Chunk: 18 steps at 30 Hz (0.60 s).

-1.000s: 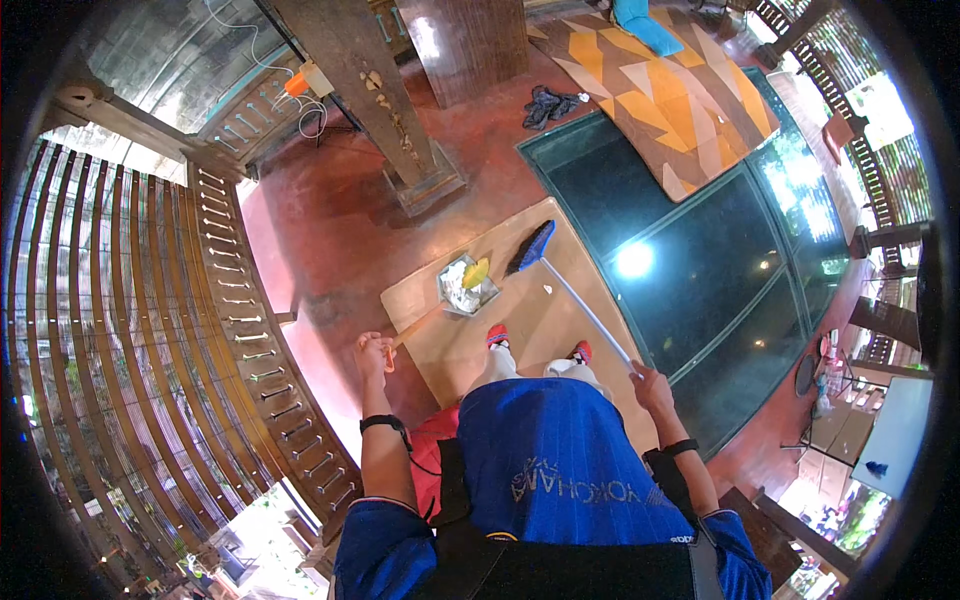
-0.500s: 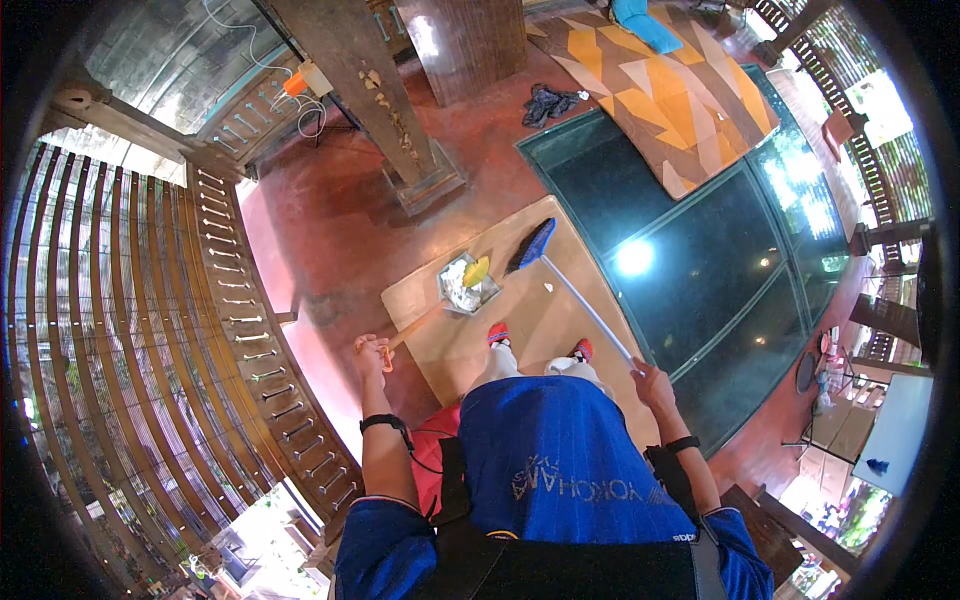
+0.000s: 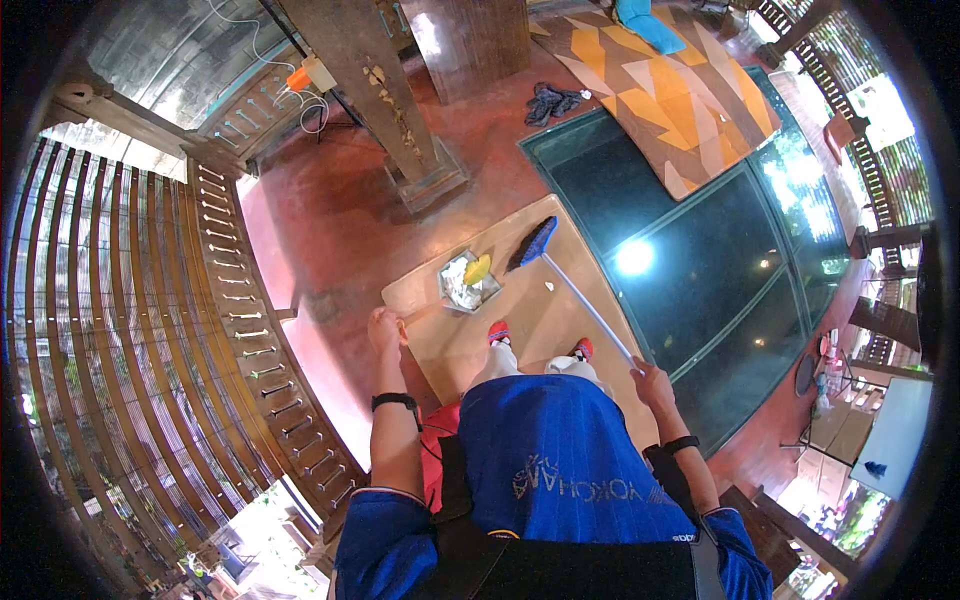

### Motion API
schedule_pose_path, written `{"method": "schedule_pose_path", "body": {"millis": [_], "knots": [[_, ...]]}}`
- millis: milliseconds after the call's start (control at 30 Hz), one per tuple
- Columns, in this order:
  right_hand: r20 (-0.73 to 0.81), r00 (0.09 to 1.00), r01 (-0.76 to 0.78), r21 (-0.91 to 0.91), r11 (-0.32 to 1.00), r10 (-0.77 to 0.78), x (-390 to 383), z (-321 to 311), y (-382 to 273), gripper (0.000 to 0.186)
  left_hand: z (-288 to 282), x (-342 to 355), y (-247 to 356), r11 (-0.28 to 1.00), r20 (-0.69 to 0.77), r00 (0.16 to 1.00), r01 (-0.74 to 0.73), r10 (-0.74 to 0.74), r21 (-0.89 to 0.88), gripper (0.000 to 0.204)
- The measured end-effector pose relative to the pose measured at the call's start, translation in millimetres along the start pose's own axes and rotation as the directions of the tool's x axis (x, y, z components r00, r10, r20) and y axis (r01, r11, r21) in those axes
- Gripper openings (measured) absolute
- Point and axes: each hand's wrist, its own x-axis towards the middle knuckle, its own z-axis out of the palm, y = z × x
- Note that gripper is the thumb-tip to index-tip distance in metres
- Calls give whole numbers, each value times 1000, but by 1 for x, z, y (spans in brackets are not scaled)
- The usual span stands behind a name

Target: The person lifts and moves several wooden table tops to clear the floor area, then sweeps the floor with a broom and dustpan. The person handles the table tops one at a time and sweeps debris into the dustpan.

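Note:
My left hand [image 3: 388, 328] is closed round the end of a long-handled dustpan's orange-brown handle. The dustpan [image 3: 490, 292] rests on the tan mat [image 3: 430, 345], with pale litter and a yellow leaf [image 3: 477, 269] in its pan. My right hand [image 3: 653, 385] grips the upper end of a broom's pale blue stick. The broom [image 3: 585, 305] slants away from me, and its blue head with dark bristles lies on the mat to the right of the pan. A small white scrap [image 3: 549, 287] is on the mat near the broom head.
A dark glass floor panel [image 3: 690, 280] borders the mat on the right. Beyond it lies a patterned orange and brown rug [image 3: 670, 90]. A wooden post [image 3: 400, 140] stands ahead, near a crumpled black cloth [image 3: 552, 103]. Slatted railing [image 3: 120, 330] runs along the left.
My left hand has shifted slightly forward and right, and the dustpan handle now looks shorter. The pan, the broom and my right hand stay almost where they were.

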Motion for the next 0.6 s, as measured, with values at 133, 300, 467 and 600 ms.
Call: {"method": "schedule_pose_path", "body": {"millis": [133, 300, 467, 600], "knots": [[-14, 999, 40, 18, 999, -39, 1, 4, 4, 39, 32, 17, 14, 957, 177, 983, -93, 45, 276, 18], [-20, 1000, 10, -9, 1000, -10, 1, 10, 3, 41, 53, 34, 28, 971, 178, 977, -149, 116, 187, 21], [5, 999, -52, 0, 999, 52, -4, 8, -7, 42, 49, 47, 25, 968, 201, 972, -164, 125, 192, 15], [22, 996, -88, -3, 996, 88, -4, 12, -8, 41, 45, 34, 31, 964, 195, 971, -179, 140, 199, 15]]}}
